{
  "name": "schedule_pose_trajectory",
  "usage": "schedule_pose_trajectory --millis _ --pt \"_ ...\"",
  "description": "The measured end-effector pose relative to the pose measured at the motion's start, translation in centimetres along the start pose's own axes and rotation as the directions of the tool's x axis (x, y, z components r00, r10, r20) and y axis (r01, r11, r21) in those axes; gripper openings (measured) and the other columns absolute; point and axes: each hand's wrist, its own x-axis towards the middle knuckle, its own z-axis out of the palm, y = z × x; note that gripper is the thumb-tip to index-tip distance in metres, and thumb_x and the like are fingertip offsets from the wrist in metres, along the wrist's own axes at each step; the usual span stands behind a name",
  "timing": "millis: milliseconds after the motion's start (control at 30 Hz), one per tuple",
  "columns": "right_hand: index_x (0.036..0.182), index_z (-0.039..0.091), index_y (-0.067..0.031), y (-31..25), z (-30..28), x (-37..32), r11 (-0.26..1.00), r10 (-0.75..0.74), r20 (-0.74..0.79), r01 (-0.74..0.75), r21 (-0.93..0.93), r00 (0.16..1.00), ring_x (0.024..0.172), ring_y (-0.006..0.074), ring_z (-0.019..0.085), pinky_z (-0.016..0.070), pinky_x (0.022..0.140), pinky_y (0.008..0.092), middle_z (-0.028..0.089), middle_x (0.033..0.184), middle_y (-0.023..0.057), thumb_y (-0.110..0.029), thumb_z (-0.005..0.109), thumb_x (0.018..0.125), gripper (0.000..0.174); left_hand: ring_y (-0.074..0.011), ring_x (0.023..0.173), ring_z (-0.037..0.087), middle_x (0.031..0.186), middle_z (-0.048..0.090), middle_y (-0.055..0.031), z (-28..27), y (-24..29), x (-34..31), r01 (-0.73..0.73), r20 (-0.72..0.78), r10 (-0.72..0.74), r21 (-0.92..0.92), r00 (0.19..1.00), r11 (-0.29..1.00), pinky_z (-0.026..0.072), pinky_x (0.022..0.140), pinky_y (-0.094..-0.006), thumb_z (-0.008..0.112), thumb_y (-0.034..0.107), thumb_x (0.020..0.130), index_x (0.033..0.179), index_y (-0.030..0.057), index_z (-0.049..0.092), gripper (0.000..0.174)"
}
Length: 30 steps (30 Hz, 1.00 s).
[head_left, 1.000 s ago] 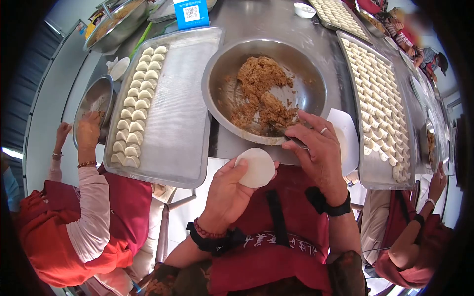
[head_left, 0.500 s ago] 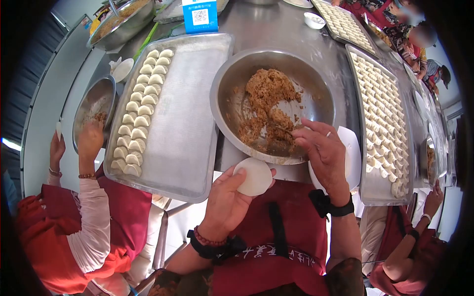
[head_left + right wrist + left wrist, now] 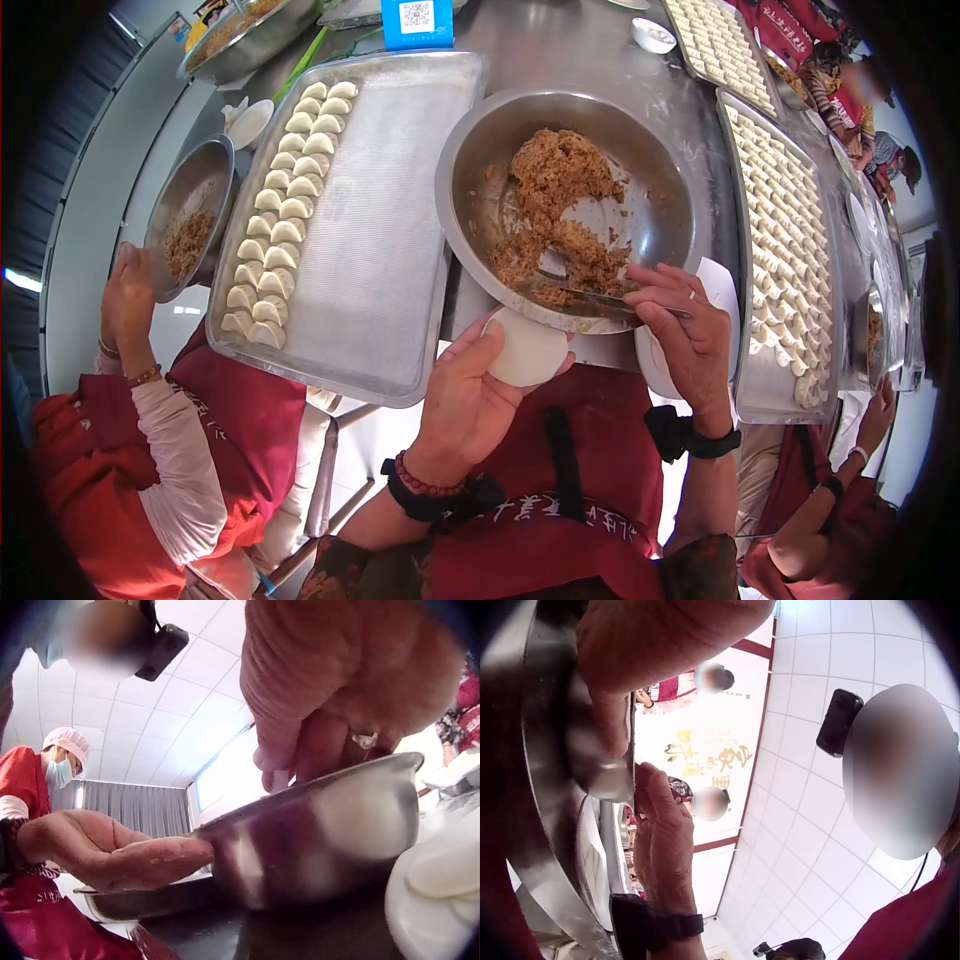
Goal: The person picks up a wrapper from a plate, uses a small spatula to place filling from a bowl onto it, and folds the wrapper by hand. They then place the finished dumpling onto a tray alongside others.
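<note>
My left hand (image 3: 465, 400) holds a round white dough wrapper (image 3: 527, 350) with the thumb on top, just below the near rim of a steel bowl (image 3: 458, 225). Brown minced filling (image 3: 560, 172) lies in that bowl. Over the bowl's near right rim, my right hand (image 3: 692, 345) grips a thin metal utensil (image 3: 605, 299), its far end at the filling. In the right wrist view the right hand (image 3: 352, 675) is above the bowl's rim (image 3: 322, 776) and the left hand (image 3: 112, 851) is beside the bowl. The left wrist view shows the right hand (image 3: 664, 840) too.
A tray (image 3: 385, 230) on the left has two columns of dumplings (image 3: 286, 231); another tray (image 3: 742, 390) on the right is densely filled. White wrappers or a dish (image 3: 655, 360) sit beneath my right hand. At the left, a person's hand (image 3: 130, 300) is by a smaller bowl (image 3: 160, 225).
The utensil in my right hand has tilted flatter over the bowl's near rim. My left hand and wrapper have moved slightly right, up to the rim. The person at left has drawn their hand out of the smaller bowl.
</note>
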Motion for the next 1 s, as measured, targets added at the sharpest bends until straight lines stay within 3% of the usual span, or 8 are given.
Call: schedule_pose_trajectory --millis 300,500,600,700,767,867,1000 --pt "0.099 0.075 -0.0007 -0.7 0.3 -1.6 0.930 0.170 -0.080 -0.133 0.343 0.982 0.114 0.0203 0.064 0.0313 0.117 0.0450 0.074 0.108 0.0142 -0.012 0.061 0.095 0.018 -0.0369 0.129 0.052 0.139 0.051 -0.0244 0.6 0.2 -0.5 -0.022 0.003 0.022 0.000 1.000 1.000 0.0444 0.109 -0.0542 0.042 0.023 0.106 0.143 -0.0100 0.034 0.050" --pt "0.101 0.074 -0.0007 -2.7 1.5 -3.6 0.843 0.270 -0.181 -0.142 0.519 0.946 0.116 0.0253 0.063 0.0294 0.117 0.0475 0.073 0.109 0.0186 -0.013 0.061 0.094 0.019 -0.0367 0.130 0.052 0.139 0.052 -0.0236 0.2 0.1 -0.6 -0.029 0.013 0.029 -0.011 0.999 1.000 0.0425 0.111 -0.0538 0.036 0.028 0.107 0.143 -0.0091 0.035 0.051" --pt "0.101 0.074 -0.0007 -3.5 1.8 -4.6 0.936 0.113 -0.188 -0.041 0.349 0.976 0.117 0.0289 0.063 0.0296 0.117 0.0483 0.072 0.109 0.0197 -0.013 0.061 0.093 0.020 -0.0362 0.130 0.051 0.140 0.052 -0.0230 1.0 0.5 -0.9 -0.027 -0.040 0.026 -0.026 0.999 0.999 0.0414 0.112 -0.0525 0.031 0.031 0.109 0.143 -0.0085 0.035 0.052" --pt "0.100 0.074 -0.0078 -3.8 2.1 -6.1 0.983 -0.128 -0.114 0.141 0.114 0.985 0.119 0.0299 0.063 0.0365 0.111 0.0477 0.074 0.109 0.0111 -0.016 0.070 0.088 0.015 -0.0360 0.131 0.050 0.140 0.051 -0.0238 0.7 0.5 -0.9 -0.006 -0.008 0.006 -0.044 1.000 0.999 0.0402 0.113 -0.0510 0.027 0.033 0.109 0.143 -0.0083 0.034 0.054" --pt "0.097 0.073 -0.0150 -4.1 2.1 -6.6 0.934 -0.327 -0.016 0.320 -0.161 0.945 0.120 0.0282 0.063 0.0413 0.106 0.0456 0.075 0.106 0.0033 -0.024 0.076 0.082 0.017 -0.0364 0.131 0.050 0.140 0.050 -0.0249 0.5 0.4 -1.0 -0.007 -0.008 0.006 -0.030 1.000 1.000 0.0398 0.113 -0.0502 0.027 0.034 0.109 0.143 -0.0083 0.034 0.055" --pt "0.097 0.073 -0.0165 -4.8 2.9 -7.7 0.842 -0.436 0.068 0.434 -0.321 0.897 0.120 0.0271 0.063 0.0430 0.105 0.0435 0.075 0.106 0.0029 -0.025 0.076 0.082 0.018 -0.0376 0.132 0.049 0.140 0.049 -0.0264 0.4 0.3 -1.2 -0.003 -0.033 0.003 -0.013 0.999 1.000 0.0390 0.114 -0.0497 0.026 0.036 0.109 0.143 -0.0086 0.033 0.056" --pt "0.096 0.073 -0.0149 -5.1 1.2 -7.4 0.931 -0.329 0.101 0.341 -0.133 0.939 0.120 0.0271 0.063 0.0425 0.106 0.0434 0.073 0.111 0.0048 -0.022 0.074 0.085 0.014 -0.0325 0.124 0.057 0.133 0.056 -0.0214 -0.4 0.2 -1.1 -0.009 -0.081 0.003 -0.074 0.997 0.997 0.0454 0.108 -0.0457 0.035 0.027 0.109 0.134 -0.0094 0.044 0.045"
